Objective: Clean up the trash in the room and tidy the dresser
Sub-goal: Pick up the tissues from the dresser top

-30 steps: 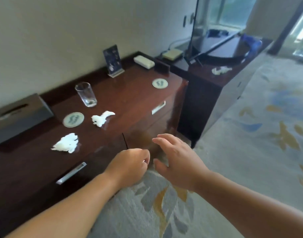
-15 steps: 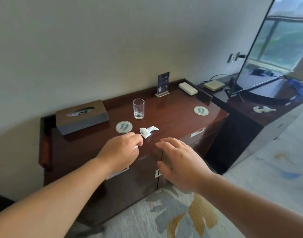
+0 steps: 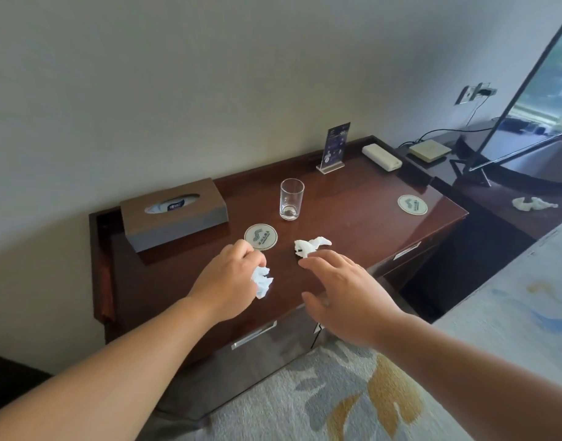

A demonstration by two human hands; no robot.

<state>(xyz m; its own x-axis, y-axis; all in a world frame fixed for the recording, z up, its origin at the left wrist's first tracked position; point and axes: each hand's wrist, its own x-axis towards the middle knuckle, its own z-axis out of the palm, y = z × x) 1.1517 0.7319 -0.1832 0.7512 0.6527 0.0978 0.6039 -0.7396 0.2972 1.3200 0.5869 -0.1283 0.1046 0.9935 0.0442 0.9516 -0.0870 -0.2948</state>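
On the dresser (image 3: 353,198), just in front of the glass (image 3: 291,198), 2 hands are gathering trash. The left hand (image 3: 228,284), in front of the glass and a little to its left, has its fingers curled round a crumpled tissue (image 3: 263,283), which bulges out white below the knuckles. Whether that wad is lifted clear of the wood I cannot tell. Bunching it into 1 fist probably leaves the other hand free for the next piece.

The right hand (image 3: 346,291), in front of the glass and to its right, is spread wide and relaxed, palm down, holding nothing. Its fingertips (image 3: 305,264) reach the near edge of a 2nd tissue (image 3: 311,246), which lies loose straight in front of the glass. Touching or just short, I cannot say. The wide spread looks set to close over the whole wad.

A coaster (image 3: 260,237) lies just in front of the glass, to its left. The glass stands on bare wood beside it, so that bit of tidying seems undone. A tissue box (image 3: 174,214) sits left of the glass by the wall. Far right of the glass, a 3rd tissue (image 3: 534,203) waits on the lower TV stand (image 3: 502,218).
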